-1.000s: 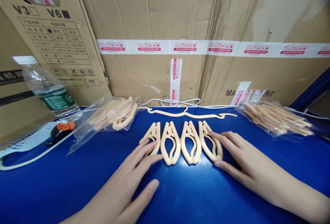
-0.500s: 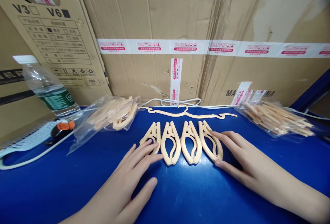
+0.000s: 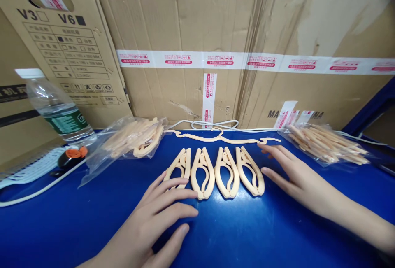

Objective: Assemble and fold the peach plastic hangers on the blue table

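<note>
Several beige folded hangers lie in a row on the blue table [image 3: 228,235]. My left hand [image 3: 163,210], fingers spread, lies over the lower part of the leftmost folded hanger [image 3: 184,161] and partly hides it. Its fingertips come close to the second folded hanger [image 3: 211,173]. To the right of these are a third folded hanger [image 3: 218,173] and the rightmost folded hanger [image 3: 261,181]. My right hand [image 3: 296,173] is open just right of that last one, holding nothing. Behind the row an unfolded hanger [image 3: 203,138] lies stretched out, its hook pointing to the back.
Clear bags of beige hanger pieces lie at left [image 3: 123,140] and right [image 3: 330,144]. A water bottle [image 3: 66,120], a black-and-orange object [image 3: 72,157] and a pale hairbrush-like item [image 3: 33,167] stand or lie far left. A white cable [image 3: 212,124] runs along the cardboard [image 3: 173,91] behind.
My right hand has come off the rightmost folded hanger and moved up, toward the unfolded hanger's right end. My left hand has shifted slightly, its fingers still over the leftmost one.
</note>
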`<state>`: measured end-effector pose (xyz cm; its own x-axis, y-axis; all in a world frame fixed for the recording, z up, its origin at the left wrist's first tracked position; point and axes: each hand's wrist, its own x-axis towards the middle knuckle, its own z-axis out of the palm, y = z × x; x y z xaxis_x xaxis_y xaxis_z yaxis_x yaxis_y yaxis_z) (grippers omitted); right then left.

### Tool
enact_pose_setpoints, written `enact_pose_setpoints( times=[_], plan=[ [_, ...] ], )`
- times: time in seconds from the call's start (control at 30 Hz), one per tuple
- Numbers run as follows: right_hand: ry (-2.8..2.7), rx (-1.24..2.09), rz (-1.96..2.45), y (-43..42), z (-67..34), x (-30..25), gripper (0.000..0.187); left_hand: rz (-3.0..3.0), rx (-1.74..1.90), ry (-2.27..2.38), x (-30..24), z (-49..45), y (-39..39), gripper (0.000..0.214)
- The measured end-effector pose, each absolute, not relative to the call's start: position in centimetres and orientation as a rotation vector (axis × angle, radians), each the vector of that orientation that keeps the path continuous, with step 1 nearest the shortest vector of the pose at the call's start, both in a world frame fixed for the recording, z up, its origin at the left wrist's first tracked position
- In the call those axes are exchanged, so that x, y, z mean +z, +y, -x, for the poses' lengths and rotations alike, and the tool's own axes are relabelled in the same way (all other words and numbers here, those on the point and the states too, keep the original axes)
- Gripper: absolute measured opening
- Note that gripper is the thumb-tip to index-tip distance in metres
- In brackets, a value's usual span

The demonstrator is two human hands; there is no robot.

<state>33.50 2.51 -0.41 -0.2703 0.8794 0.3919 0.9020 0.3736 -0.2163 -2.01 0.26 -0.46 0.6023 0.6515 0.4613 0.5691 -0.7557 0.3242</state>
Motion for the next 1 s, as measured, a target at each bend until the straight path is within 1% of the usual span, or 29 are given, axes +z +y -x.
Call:
enact_pose_setpoints(
  times=[0.1,0.2,0.3,0.4,0.47,0.57,0.63,0.7,0.8,1.0],
  plan=[
    [-2.223,-0.131,1.504,4.8,-34.7,-0.7,0.049,-2.722,0.846,0.967,-0.4,2.0,0.4,0.028],
    [-2.258,-0.145,1.529,6.9,-35.6,-1.3,0.056,-2.775,0.791,0.915,-0.3,2.1,0.7,0.028],
    [-2.321,-0.075,1.611,8.0,-36.4,-2.1,0.064,-2.751,0.829,0.942,-0.4,2.1,0.6,0.027],
    [-2.367,-0.028,1.65,8.2,-36.8,-2.4,0.065,-2.674,0.902,1.018,-0.6,1.8,0.1,0.027],
    [-2.358,-0.081,1.614,8.1,-36.9,-2.2,0.06,-2.634,0.939,1.043,-0.7,1.6,-0.3,0.028],
    [-2.338,-0.137,1.515,8.0,-36.5,-1.6,0.041,-2.61,0.976,1.045,-0.9,1.5,-0.5,0.028],
    [-2.317,-0.103,1.453,7.9,-36.1,-1.2,0.031,-2.606,0.984,1.038,-0.8,1.5,-0.4,0.029],
    [-2.287,-0.042,1.414,7.7,-35.7,-0.8,0.024,-2.6,0.983,1.029,-0.8,1.4,-0.3,0.028],
    [-2.231,0.013,1.421,7.5,-35.5,-0.5,0.02,-2.582,0.984,1.019,-0.6,1.4,-0.2,0.025],
    [-2.11,0.027,1.485,7.4,-36.0,-0.3,0.02,-2.535,1.017,1.011,-0.6,1.3,-0.1,0.025]
  ],
)
